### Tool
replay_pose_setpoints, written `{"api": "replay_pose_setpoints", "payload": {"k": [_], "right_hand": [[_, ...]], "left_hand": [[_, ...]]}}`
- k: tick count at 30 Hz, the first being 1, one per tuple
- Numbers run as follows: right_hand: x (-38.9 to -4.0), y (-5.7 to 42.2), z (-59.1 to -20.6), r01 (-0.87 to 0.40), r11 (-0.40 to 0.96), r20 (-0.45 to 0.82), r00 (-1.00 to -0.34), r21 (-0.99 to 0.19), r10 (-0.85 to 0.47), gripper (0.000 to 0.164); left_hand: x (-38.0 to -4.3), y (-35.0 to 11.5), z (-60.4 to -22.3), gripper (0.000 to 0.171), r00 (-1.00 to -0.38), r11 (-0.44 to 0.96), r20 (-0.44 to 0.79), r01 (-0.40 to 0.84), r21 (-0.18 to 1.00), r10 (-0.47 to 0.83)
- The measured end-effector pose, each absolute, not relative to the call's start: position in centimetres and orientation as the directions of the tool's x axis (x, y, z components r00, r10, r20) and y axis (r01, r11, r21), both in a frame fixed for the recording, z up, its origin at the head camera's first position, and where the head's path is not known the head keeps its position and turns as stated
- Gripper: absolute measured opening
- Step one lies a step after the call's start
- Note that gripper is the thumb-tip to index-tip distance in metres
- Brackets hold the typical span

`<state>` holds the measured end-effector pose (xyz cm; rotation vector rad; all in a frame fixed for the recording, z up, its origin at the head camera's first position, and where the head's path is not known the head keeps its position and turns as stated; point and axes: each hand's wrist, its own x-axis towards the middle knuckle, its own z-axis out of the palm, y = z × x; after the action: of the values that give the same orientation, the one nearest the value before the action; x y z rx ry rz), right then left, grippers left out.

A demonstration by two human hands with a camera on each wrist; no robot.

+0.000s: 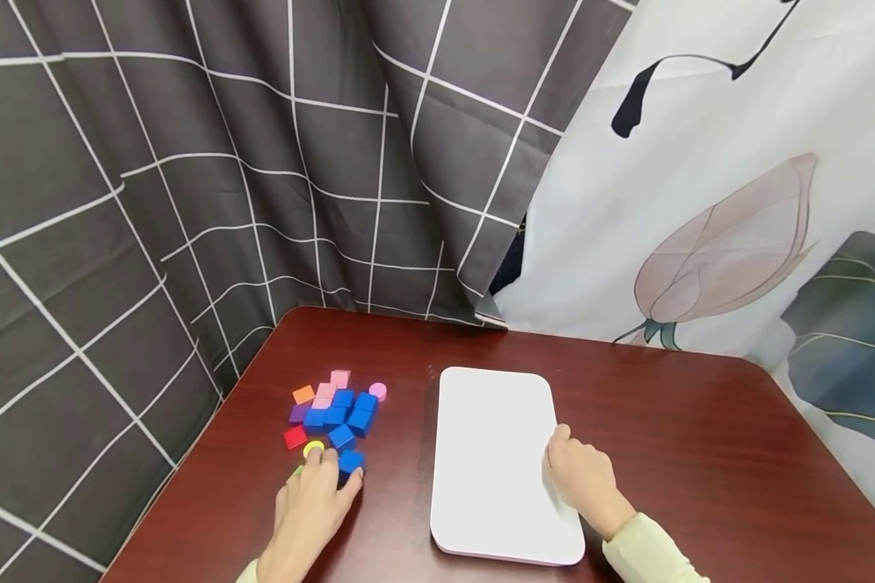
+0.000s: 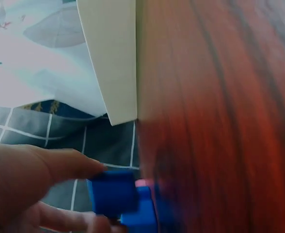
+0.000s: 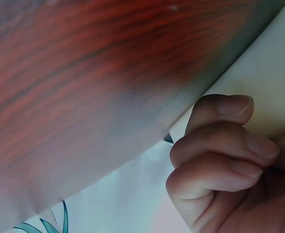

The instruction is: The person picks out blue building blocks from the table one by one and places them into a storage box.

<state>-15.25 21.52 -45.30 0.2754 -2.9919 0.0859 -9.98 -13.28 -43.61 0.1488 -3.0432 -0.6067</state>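
Observation:
My left hand (image 1: 309, 498) reaches over the near end of a group of small blocks and pinches a blue block (image 2: 114, 192) between thumb and fingers. In the head view, that blue block (image 1: 351, 462) shows just beyond the thumb. A yellow round piece (image 1: 313, 448) and a sliver of a green piece (image 1: 298, 470) peek out by the fingertips. Curled into a loose fist, my right hand (image 1: 582, 476) rests at the right edge of a flat white rounded slab (image 1: 499, 461). The right wrist view shows those fingers (image 3: 225, 141) folded with nothing in them.
Beyond the left hand lie several blue blocks (image 1: 339, 414), pink blocks (image 1: 326, 393), an orange block (image 1: 303, 395), a purple block (image 1: 299, 414), a red block (image 1: 295, 438) and a pink round piece (image 1: 377, 392). Curtains (image 1: 262, 162) hang behind the dark red table (image 1: 671, 437).

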Motion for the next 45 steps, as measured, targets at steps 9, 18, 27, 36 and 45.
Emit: {"api": "replay_pose_setpoints", "payload": {"k": [9,18,27,36,45], "right_hand": [[-15.3,21.1,-45.6,-0.187,0.982,0.173,-0.968,-0.023,-0.18,0.016],[-15.2,21.2,-45.6,-0.167,0.986,0.125,-0.979,-0.021,-0.163,0.017],[-15.2,21.3,-45.3,-0.158,0.987,0.106,-0.982,-0.024,-0.155,0.018],[-15.2,21.2,-45.2,-0.144,0.989,0.08,-0.987,-0.044,-0.14,0.018],[-15.2,21.0,-45.1,-0.151,0.988,0.101,-0.984,-0.036,-0.147,0.018]], "left_hand": [[-9.6,-11.3,-42.1,0.034,-0.974,0.866,0.228,0.102,0.49,-0.015],[-9.9,-8.1,-42.5,0.029,-0.849,0.84,0.49,0.405,0.361,0.198],[-10.5,-4.6,-42.6,0.035,-0.754,0.785,0.543,0.566,0.253,0.369],[-11.0,-2.5,-43.2,0.028,-0.714,0.789,0.538,0.599,0.138,0.448],[-10.8,-1.8,-44.6,0.028,-0.743,0.754,0.507,0.61,0.246,0.436]]}}
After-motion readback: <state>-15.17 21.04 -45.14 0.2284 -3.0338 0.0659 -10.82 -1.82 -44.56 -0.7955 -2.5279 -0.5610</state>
